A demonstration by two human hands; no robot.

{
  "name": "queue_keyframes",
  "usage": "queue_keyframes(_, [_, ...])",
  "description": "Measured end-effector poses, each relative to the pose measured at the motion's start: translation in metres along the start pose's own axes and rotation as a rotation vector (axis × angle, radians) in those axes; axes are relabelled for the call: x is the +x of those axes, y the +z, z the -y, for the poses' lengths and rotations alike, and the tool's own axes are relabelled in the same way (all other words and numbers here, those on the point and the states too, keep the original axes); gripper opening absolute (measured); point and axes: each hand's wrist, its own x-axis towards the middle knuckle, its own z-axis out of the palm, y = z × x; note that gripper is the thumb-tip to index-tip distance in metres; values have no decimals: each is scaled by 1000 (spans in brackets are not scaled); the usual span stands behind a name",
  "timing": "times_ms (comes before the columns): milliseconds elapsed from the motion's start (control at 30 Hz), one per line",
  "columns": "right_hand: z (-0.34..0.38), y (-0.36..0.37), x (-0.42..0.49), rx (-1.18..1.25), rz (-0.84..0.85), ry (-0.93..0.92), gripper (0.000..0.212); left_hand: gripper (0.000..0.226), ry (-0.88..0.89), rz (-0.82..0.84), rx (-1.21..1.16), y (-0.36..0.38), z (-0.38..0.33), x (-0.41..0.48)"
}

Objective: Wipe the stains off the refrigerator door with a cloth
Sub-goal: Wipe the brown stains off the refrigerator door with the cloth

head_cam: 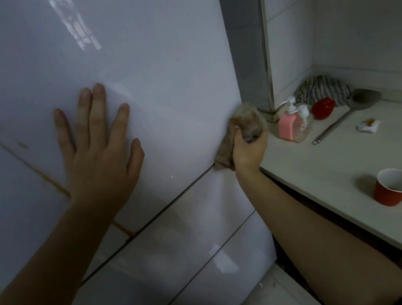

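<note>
The glossy white refrigerator door [154, 62] fills the left and middle of the view. My left hand [100, 152] lies flat on it with fingers spread, holding nothing. My right hand [248, 150] grips a crumpled beige cloth [247, 121] and presses it against the door's right edge, just above the seam to the lower drawer. A thin brownish streak [40, 172] runs diagonally across the door to the left of my left hand, with a small dark smudge above it.
A pale countertop [353, 154] adjoins the fridge on the right. On it stand a pink pump bottle [287, 125], a clear pump bottle [303, 123], a red bowl [323, 108], a striped cloth [324, 89], a metal spatula [346, 113], a small wrapper [368, 125] and a red paper cup [393, 186].
</note>
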Motion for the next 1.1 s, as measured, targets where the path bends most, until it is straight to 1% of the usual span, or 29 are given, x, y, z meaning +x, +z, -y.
queue_keyframes(33, [-1, 0, -9, -17, 20, -4, 57, 52, -2, -4, -1, 0, -1, 0])
queue_keyframes(100, [-7, -1, -38, -111, 85, -35, 64, 52, -2, -5, -5, 1, -2, 0])
queue_keyframes(167, [-19, -4, -77, -189, 195, -78, 67, 52, -3, -8, -3, 3, -1, -1])
queue_keyframes(233, [-31, -8, -113, -172, 305, -69, 60, 52, -4, -10, -5, 4, 0, -1])
queue_keyframes(300, [-34, -10, -129, -124, 353, -38, 51, 52, 0, -17, -13, 4, 0, -2])
queue_keyframes(367, [-31, -8, -121, -100, 319, -32, 49, 51, 10, -25, -14, 5, 1, -2])
queue_keyframes(467, [-9, -3, -78, -115, 178, -39, 59, 51, 19, -32, -4, 5, 2, -2])
queue_keyframes(567, [12, 4, -14, -73, 30, -65, 56, 52, 8, -25, 4, 4, 2, -2])
queue_keyframes(667, [24, 3, 25, -15, -26, -52, 49, 52, 11, -22, 4, 5, 1, -2])
queue_keyframes(767, [18, 2, 18, -45, -18, -84, 37, 52, 11, -17, 2, 4, 1, -2])
queue_keyframes(867, [9, 5, -21, -62, 16, -84, 58, 52, 2, -13, 8, 4, -1, -1])
queue_keyframes(933, [0, 8, -60, -96, 79, -56, 66, 51, -1, -13, 13, 4, -1, -1])
queue_keyframes(1033, [-14, 9, -123, -91, 247, -60, 65, 51, 1, -5, 30, 4, -1, -1])
queue_keyframes(1100, [-18, 8, -141, -52, 317, -42, 64, 51, 0, 0, 23, 4, -1, -1])
